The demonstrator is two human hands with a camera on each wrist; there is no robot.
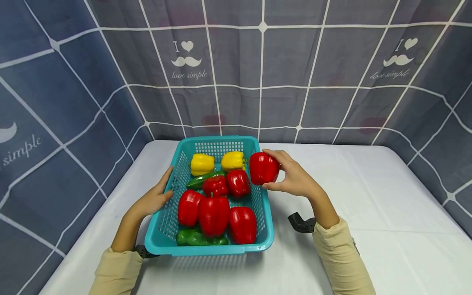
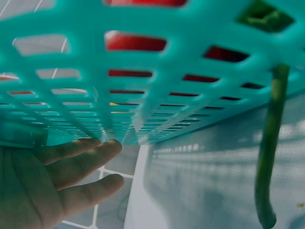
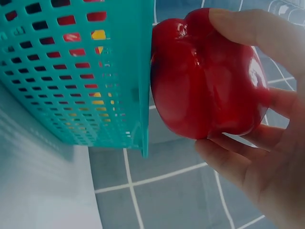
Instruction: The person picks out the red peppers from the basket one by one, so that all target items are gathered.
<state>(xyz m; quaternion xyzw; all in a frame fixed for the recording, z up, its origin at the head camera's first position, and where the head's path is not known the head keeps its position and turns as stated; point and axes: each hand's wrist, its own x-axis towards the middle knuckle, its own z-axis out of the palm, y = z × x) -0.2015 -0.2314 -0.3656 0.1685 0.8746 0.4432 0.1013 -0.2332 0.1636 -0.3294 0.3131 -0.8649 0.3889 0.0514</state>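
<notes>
My right hand (image 1: 295, 176) grips a glossy red bell pepper (image 1: 264, 168) at the right rim of a turquoise plastic basket (image 1: 268, 229). In the right wrist view, thumb and fingers surround the pepper (image 3: 205, 81), beside the basket's rim. At the basket's left side is my left hand (image 1: 153, 199), its thumb by the rim. In the left wrist view its fingers (image 2: 88, 162) extend fairly straight along the outer wall. Inside the basket lie several red bell peppers (image 1: 214, 216), two yellow ones (image 1: 202, 164), a long green pepper (image 1: 204, 179) and another green pepper (image 1: 199, 237).
The basket stands on a white-covered table (image 1: 368, 213). Grey curtains (image 1: 287, 57) with white grid lines enclose the back and both sides. A green stem (image 2: 269, 152) pokes out through the basket wall. A black wrist mount (image 1: 301, 223) sits on the right forearm.
</notes>
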